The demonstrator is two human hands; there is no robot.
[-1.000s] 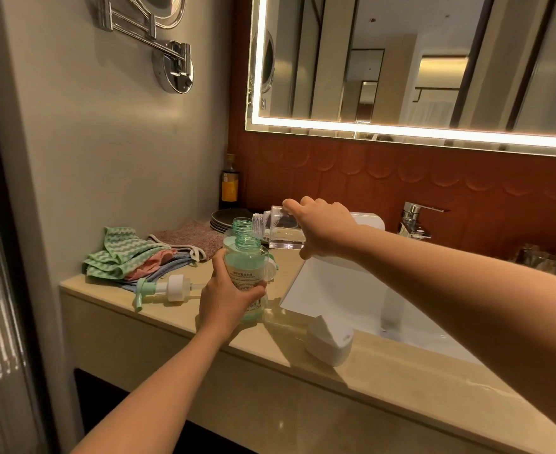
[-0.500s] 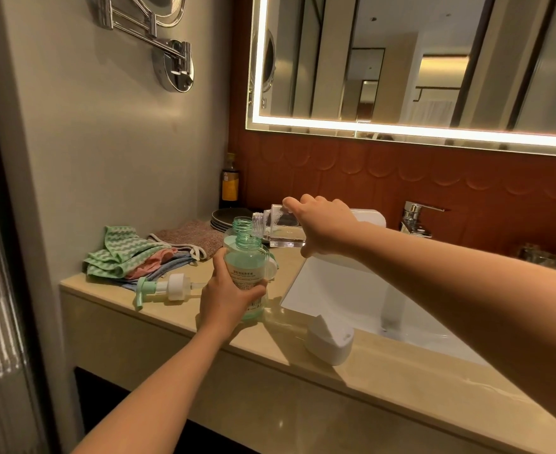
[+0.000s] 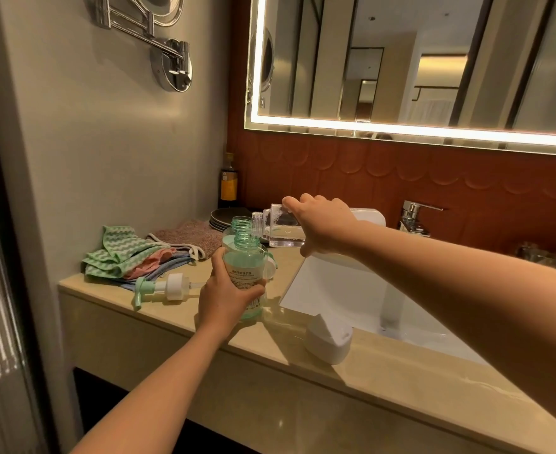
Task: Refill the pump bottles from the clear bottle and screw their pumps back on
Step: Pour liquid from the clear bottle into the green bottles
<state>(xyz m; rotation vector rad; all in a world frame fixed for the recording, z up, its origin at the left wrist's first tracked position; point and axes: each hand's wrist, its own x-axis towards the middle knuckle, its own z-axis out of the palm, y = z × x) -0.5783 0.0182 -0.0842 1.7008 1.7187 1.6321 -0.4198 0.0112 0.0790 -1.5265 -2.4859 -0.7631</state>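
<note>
Left hand (image 3: 229, 294) gripping uncapped translucent green pump bottle (image 3: 243, 273), fingers curling round it, bottle standing on beige stone counter (image 3: 302, 352). Right hand (image 3: 322, 224) clasping clear square bottle (image 3: 279, 229), holding it horizontal, mouth at green neck. Detached white-collared pump (image 3: 162, 286) lying on counter, left.

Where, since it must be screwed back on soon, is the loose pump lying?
In the head view the pump lies on its side on the countertop, left of the green bottle held by the left hand, just in front of the cloths.
</note>
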